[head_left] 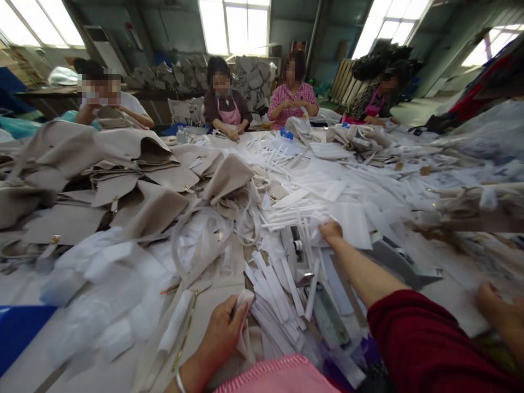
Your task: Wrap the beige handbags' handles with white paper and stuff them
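My left hand [221,330] is closed on a pale folded strip [244,300] near the front edge of the table. Just left of it lies a beige bag [213,297] with a gold zipper [185,330] and a white roll [175,322] beside the zipper. My right hand [331,232] reaches forward, its fingers closed on a thin white translucent sheet [317,226] at the pile of white sticks [286,218]. Below that hand are a grey tape dispenser [297,248] and many white paper strips [270,284].
Beige bags [155,207] are heaped at left, with crumpled white wrapping [110,289] in front. A second tape dispenser [401,262] sits right of my arm. Another person's hand [497,311] is at the right edge. Several people sit across the table, one in a checked shirt [292,101].
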A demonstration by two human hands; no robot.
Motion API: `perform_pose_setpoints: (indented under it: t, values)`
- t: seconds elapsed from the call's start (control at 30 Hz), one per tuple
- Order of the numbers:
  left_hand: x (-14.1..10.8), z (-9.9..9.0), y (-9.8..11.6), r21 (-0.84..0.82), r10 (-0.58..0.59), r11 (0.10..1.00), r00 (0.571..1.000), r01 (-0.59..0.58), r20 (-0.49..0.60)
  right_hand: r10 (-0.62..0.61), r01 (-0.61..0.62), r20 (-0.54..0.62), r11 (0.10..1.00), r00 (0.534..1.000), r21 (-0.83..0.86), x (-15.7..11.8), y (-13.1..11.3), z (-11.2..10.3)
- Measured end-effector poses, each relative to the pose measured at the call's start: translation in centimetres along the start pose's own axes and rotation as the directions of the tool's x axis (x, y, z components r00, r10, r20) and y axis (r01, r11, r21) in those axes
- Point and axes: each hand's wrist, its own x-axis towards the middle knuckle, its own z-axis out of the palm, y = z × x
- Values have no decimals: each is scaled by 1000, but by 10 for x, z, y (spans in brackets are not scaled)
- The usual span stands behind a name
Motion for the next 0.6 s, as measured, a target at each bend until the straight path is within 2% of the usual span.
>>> perform_pose_setpoints:
  t: [0.1, 0.17, 0.3, 0.37, 0.43, 0.6]
  values:
    - [4, 1, -3, -28, -44, 999, 999, 44, 15, 13, -15, -38, 998, 999, -57, -11, 29, -7]
    - [6, 2, -4, -47, -69, 996, 997, 70, 27, -17, 12, -52, 995, 999, -96, -32, 49, -10]
    - [9, 5, -4, -81, -74, 994, 996, 78, 49, -139, 148, 65, 978, 988, -150, -85, 82, 1]
    - [10, 6, -5, -71, -71, 995, 996, 75, 56, -154, 175, 131, 971, 979, -164, -97, 90, 13]
    - [11, 6, -7, -48, -70, 996, 996, 73, 56, -117, 144, 154, 973, 981, -179, -95, 90, 25]
    - [10, 5, -10, -39, -82, 996, 996, 84, 38, 23, -6, 94, 983, 995, -185, -55, 75, 44]
